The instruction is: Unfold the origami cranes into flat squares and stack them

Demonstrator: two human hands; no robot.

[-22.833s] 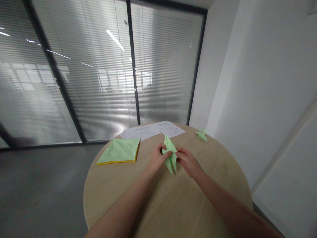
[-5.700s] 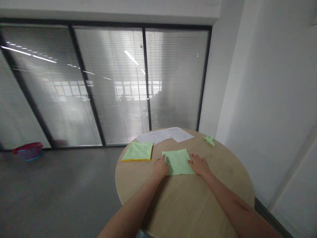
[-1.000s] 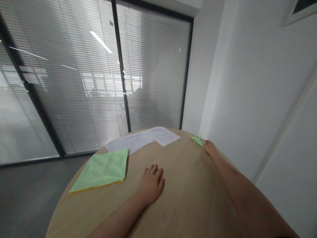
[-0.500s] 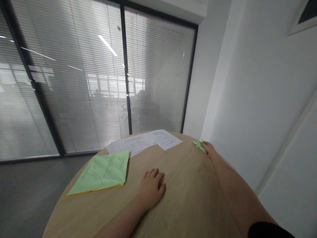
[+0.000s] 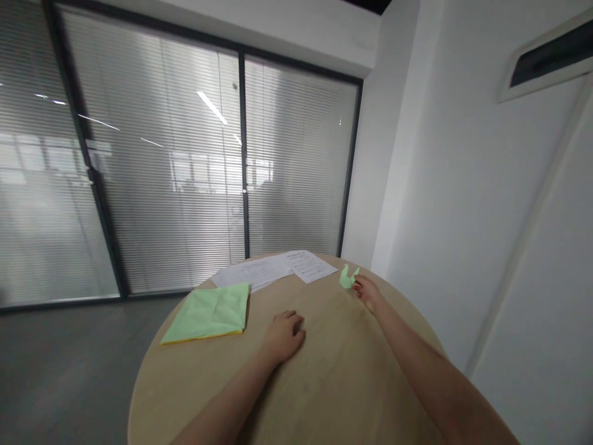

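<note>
A small light-green folded paper figure (image 5: 346,279), shaped like an origami bird, is pinched by one end in the fingers of my right hand (image 5: 367,292), over the far right of the table. My left hand (image 5: 284,335) lies palm down on the wood near the middle, its fingers slightly bent and holding nothing. To the left of it, a creased green paper sheet (image 5: 213,309) rests on a stack with a yellow edge showing underneath.
The round wooden table (image 5: 319,383) carries several white printed sheets (image 5: 259,270) at its far side. Beyond it stand glass partitions with blinds (image 5: 199,204) in dark frames. A white wall (image 5: 445,204) rises on the right.
My right hand has brought the green paper figure leftward and turned it, so its bird-like outline shows. The left hand stays on the table. The camera view has shifted somewhat.
</note>
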